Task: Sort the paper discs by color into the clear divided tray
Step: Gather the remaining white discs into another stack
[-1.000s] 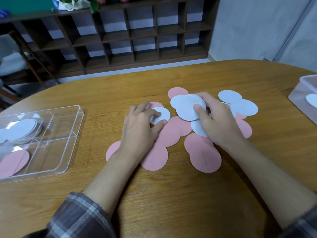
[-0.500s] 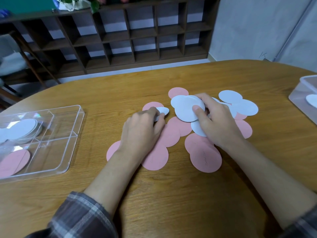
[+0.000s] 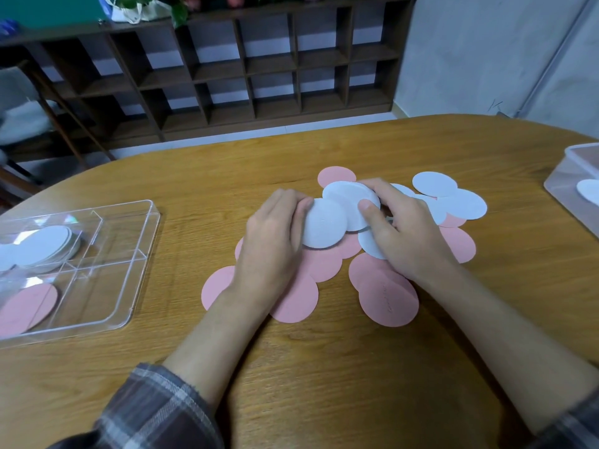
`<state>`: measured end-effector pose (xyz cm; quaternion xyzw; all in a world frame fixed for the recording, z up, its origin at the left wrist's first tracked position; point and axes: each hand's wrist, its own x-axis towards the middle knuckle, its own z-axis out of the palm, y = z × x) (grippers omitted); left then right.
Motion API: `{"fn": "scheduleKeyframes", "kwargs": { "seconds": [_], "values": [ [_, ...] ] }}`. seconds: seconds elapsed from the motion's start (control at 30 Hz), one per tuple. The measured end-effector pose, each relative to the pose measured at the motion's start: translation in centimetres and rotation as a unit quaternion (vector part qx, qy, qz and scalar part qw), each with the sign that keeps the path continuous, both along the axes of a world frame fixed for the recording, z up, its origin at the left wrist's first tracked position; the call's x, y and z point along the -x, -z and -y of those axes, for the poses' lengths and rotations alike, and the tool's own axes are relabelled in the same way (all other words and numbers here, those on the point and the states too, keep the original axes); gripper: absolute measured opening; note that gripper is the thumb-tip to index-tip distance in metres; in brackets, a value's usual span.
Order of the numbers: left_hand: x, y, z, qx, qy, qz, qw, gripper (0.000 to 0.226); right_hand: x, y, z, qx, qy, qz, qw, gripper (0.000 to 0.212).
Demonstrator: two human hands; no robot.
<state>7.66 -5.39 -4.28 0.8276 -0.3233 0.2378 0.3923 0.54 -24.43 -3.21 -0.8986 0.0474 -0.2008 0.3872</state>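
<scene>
Pink discs [image 3: 387, 298] and white discs [image 3: 460, 204] lie scattered in the middle of the wooden table. My left hand [image 3: 272, 241] holds one white disc [image 3: 324, 226] lifted off the pile, tilted toward me. My right hand [image 3: 402, 228] grips a small stack of white discs [image 3: 348, 199], thumb on top, just right of the left hand's disc; the two overlap. The clear divided tray [image 3: 129, 280] sits at the left, with white discs [image 3: 45, 244] in its far compartment and a pink disc [image 3: 27, 306] in its near one.
A second clear container [image 3: 564, 176] with a white disc inside stands at the right table edge. A dark wooden cubby shelf [image 3: 246, 66] runs along the wall behind the table, and a chair stands at the far left.
My left hand picked a white disc off the pink ones and raised it toward the stack in my right hand. The right hand shifted slightly left with its stack.
</scene>
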Motion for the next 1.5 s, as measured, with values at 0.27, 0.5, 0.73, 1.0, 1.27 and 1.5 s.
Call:
{"fn": "scheduleKeyframes", "kwargs": {
  "seconds": [0.27, 0.5, 0.73, 1.0, 1.27, 1.5],
  "values": [
    [0.8, -0.2, 0.5, 0.045, 0.007, -0.074, 0.996, 0.02, 0.2, -0.1, -0.5, -0.084, -0.061, 0.001, 0.995, 0.033],
    [0.8, 0.0, 0.6, 0.093, 0.004, -0.129, 0.987, 0.01, 0.4, -0.2, -1.0, -0.025, -0.08, -0.016, 0.996, 0.028],
    [1.5, 0.3, 1.1, 0.022, 0.043, -0.089, 0.995, 0.021, 1.0, -0.9, 0.9, 0.064, -0.044, -0.021, 0.997, 0.017],
    [2.1, 1.5, 2.4, -0.132, 0.102, -0.072, 0.983, 0.032, 4.5, -0.6, 5.8, 0.029, 0.032, -0.011, 0.999, 0.016],
    [2.1, 1.4, 4.8, -0.172, 0.112, -0.056, 0.977, 0.062, 5.2, -0.5, 7.3, 0.006, 0.072, 0.069, 0.995, 0.017],
    [1.9, 1.6, 4.7, -0.165, 0.114, -0.03, 0.979, 0.047, 4.7, -0.1, 6.9, 0.013, 0.061, 0.042, 0.997, 0.022]
  ]
}}
